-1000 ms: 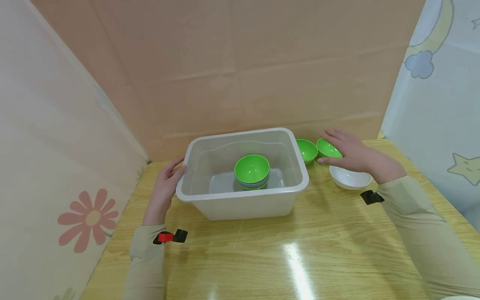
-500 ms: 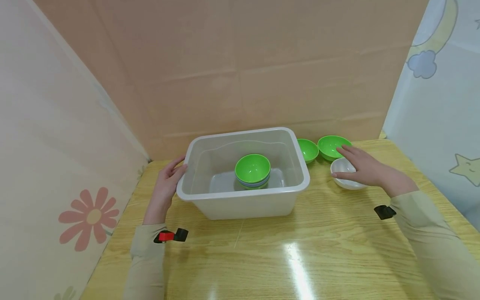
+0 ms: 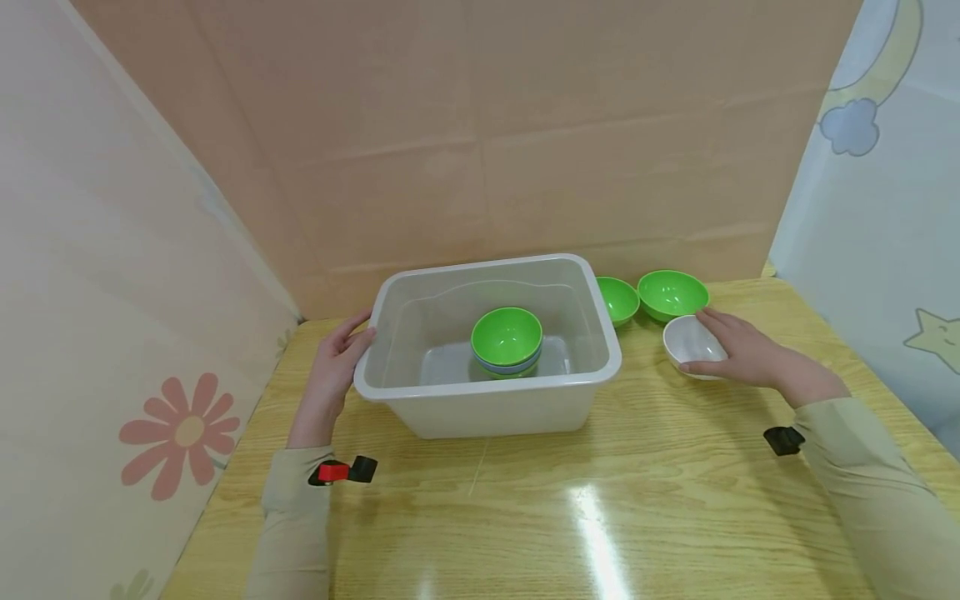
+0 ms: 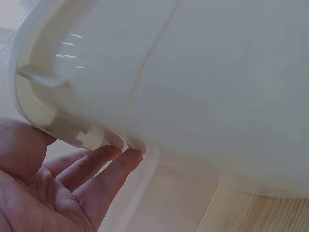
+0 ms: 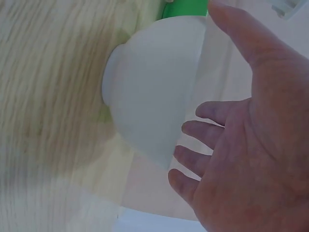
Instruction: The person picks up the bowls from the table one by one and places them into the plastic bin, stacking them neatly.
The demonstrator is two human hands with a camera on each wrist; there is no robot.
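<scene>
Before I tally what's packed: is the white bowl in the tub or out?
Out. The white bowl sits upright on the table right of the tub, with the right hand at its side.

A glossy, light wood-grain table (image 3: 600,533) stands boxed in by makeshift screens, a bright streak of overhead light reflecting off its near surface. Plain brown cardboard panels (image 3: 525,133) with visible creases form the back wall. A pale sheet printed with a pink flower (image 3: 180,433) closes the left side, while a light blue sheet showing a cloud (image 3: 849,127) and a yellow star (image 3: 933,340) closes the right.
</scene>
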